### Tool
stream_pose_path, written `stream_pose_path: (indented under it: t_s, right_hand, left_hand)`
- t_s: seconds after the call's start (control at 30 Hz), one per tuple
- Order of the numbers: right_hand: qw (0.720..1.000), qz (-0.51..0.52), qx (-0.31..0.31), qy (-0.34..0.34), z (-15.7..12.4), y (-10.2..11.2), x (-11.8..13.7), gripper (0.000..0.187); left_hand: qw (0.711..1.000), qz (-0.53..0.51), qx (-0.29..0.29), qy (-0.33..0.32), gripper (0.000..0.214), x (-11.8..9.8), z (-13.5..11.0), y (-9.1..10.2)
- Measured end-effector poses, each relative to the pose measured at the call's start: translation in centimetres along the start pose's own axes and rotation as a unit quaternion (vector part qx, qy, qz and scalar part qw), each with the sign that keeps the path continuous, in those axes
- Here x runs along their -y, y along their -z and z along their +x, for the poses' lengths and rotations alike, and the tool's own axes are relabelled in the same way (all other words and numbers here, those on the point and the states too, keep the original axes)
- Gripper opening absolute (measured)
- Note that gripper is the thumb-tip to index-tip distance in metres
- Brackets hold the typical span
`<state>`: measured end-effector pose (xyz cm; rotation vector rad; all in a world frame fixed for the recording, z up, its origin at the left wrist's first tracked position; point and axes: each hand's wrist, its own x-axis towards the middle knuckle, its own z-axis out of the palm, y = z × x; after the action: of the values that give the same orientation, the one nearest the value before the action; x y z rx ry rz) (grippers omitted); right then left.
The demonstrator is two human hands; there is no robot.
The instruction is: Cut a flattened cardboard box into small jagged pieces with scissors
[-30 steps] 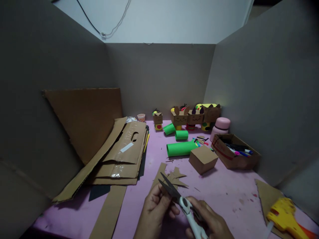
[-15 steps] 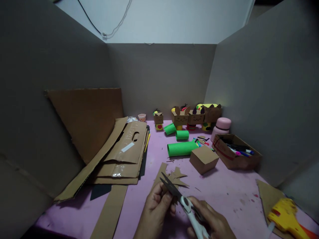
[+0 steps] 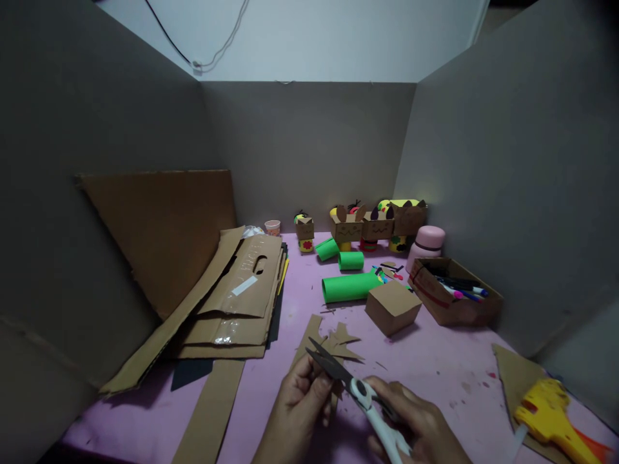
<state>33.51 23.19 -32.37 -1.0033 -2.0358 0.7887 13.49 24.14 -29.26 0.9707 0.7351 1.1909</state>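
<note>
My right hand (image 3: 411, 415) is wrapped round the white handles of a pair of scissors (image 3: 370, 409). Their dark blades point up and to the left, slightly parted at the tips. Close by the blades, my left hand (image 3: 302, 399) is closed in a pinch on a small piece of cardboard (image 3: 337, 392), mostly hidden by the fingers and the scissors. Just beyond the hands lie cut cardboard scraps (image 3: 341, 341) with pointed ends, beside a cardboard strip (image 3: 304, 338).
Flattened cardboard (image 3: 236, 283) is stacked on the left. Green tubes (image 3: 348, 288), a small cardboard box (image 3: 393, 308) and a box of pens (image 3: 454, 309) lie ahead. A yellow glue gun (image 3: 544, 412) rests at the right. Animal-faced cardboard figures (image 3: 347, 227) and a pink bottle (image 3: 428, 243) stand behind.
The view has shifted slightly to the right. Both hands keep their holds, and the scissors have moved only a little against the left fingers.
</note>
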Motion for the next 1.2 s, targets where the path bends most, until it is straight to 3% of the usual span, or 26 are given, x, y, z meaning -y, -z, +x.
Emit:
stream_pose_path:
  t_s: [0.47, 1.2]
  right_hand:
    - [0.999, -0.012, 0.003, -0.041, 0.5, 0.1, 1.0, 0.052]
    - [0.998, 0.015, 0.038, -0.053, 0.9, 1.5, 2.0, 0.049]
  left_hand:
    - [1.000, 0.022, -0.020, -0.004, 0.024, -0.5, -0.3, -0.5]
    - [1.000, 0.003, 0.010, 0.010, 0.018, -0.1, 0.1, 0.0]
